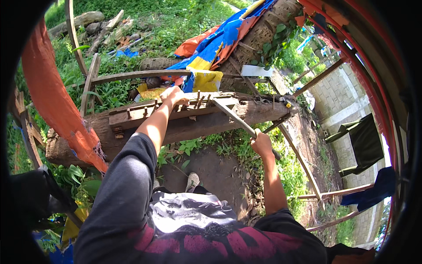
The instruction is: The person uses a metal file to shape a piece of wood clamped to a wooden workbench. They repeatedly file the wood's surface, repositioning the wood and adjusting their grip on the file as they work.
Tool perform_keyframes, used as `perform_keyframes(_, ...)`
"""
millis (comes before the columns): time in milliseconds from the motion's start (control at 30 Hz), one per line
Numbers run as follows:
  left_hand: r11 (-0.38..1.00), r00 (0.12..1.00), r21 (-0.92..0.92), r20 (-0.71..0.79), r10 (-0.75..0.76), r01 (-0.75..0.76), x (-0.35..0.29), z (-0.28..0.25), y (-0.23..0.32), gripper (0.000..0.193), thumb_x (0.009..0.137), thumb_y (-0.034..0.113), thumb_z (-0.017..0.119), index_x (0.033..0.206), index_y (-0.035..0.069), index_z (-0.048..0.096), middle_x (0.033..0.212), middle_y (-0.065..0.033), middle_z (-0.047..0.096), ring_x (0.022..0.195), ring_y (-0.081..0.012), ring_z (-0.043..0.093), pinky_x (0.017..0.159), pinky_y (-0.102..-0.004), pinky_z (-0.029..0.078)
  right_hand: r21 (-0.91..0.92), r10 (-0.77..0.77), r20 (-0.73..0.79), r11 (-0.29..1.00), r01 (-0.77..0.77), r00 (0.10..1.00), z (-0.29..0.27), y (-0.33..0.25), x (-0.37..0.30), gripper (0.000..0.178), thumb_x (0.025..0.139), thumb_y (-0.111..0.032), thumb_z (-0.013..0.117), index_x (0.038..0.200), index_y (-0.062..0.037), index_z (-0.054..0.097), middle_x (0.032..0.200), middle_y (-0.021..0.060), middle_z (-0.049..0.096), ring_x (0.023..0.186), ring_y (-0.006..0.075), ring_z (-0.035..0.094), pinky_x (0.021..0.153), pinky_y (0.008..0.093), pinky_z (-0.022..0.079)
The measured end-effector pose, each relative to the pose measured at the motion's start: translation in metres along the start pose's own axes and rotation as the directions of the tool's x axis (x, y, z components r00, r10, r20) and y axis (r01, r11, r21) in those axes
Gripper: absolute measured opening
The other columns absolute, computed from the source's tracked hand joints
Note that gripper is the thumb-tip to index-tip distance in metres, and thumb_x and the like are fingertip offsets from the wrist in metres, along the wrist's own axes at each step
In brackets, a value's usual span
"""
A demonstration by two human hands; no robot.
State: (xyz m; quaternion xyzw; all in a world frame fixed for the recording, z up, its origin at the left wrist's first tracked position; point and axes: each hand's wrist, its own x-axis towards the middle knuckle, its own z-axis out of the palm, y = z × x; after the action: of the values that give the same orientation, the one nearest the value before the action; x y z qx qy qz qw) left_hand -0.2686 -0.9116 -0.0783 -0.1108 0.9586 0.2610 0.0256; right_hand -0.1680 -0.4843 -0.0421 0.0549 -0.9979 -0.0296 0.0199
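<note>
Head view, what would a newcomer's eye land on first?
Probably the bright orange sheet hanging at the left, then the blue, yellow and orange tarp at the top. Centrally, the right hand grips a long bar whose far end reaches over the thick log.

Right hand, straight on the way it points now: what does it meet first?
Probably the near side of the thick log: the right hand, gripping the bar, points at it, though depth is unclear.
</note>
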Motion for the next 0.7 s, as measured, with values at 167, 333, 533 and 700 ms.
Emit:
perform_keyframes(167, 0.999, 0.999, -0.041, 0.014, -0.030, 0.030, -0.016, -0.011, -0.008, 0.048, 0.058, 0.049, 0.082, 0.070, 0.003, 0.072, 0.064, -0.0146, 0.067, 0.061, -0.0273, 0.067, 0.062, -0.0404, 0.053, 0.543, -0.225, 0.699, 0.785, -0.299, 0.678, -0.024, 0.069, 0.009, 0.030, 0.092, -0.033, 0.074, 0.107, -0.0066, 0.072, 0.065, 0.0034, 0.065, 0.051, 0.0076, 0.060, 0.047, 0.0255, 0.047)
perform_keyframes(333, 0.994, 0.993, 0.003, -0.031, -0.113, 0.113, -0.025, -0.016, -0.002, 0.049, 0.057, 0.048, 0.083, 0.076, 0.004, 0.075, 0.076, -0.0131, 0.073, 0.071, -0.0295, 0.070, 0.068, -0.0414, 0.056, 0.597, -0.342, 0.753, 0.715, -0.365, 0.562, -0.020, 0.087, 0.006, 0.030, 0.097, -0.031, 0.068, 0.111, -0.0046, 0.064, 0.062, 0.0019, 0.061, 0.048, 0.0087, 0.055, 0.044, 0.0266, 0.044)
perform_keyframes(533, 0.992, 0.992, 0.040, 0.029, -0.120, 0.119, -0.025, -0.019, -0.004, 0.040, 0.063, 0.050, 0.081, 0.077, 0.012, 0.078, 0.069, -0.0076, 0.072, 0.065, -0.0227, 0.069, 0.063, -0.0372, 0.054, 0.802, -0.714, 0.553, 0.316, -0.508, 0.429, -0.028, 0.082, -0.005, 0.053, 0.098, -0.031, 0.065, 0.137, 0.0006, 0.047, 0.073, 0.0067, 0.063, 0.048, 0.0115, 0.056, 0.045, 0.0256, 0.043)
perform_keyframes(700, 0.996, 0.990, 0.044, 0.108, -0.086, 0.081, -0.021, -0.020, -0.013, 0.034, 0.065, 0.049, 0.080, 0.076, 0.018, 0.080, 0.071, -0.0051, 0.073, 0.068, -0.0225, 0.071, 0.066, -0.0371, 0.056, 0.682, -0.696, 0.527, 0.004, -0.731, 0.488, -0.048, 0.071, -0.025, 0.066, 0.096, -0.045, 0.064, 0.140, -0.0004, 0.043, 0.067, 0.0071, 0.061, 0.039, 0.0110, 0.050, 0.036, 0.0242, 0.039)
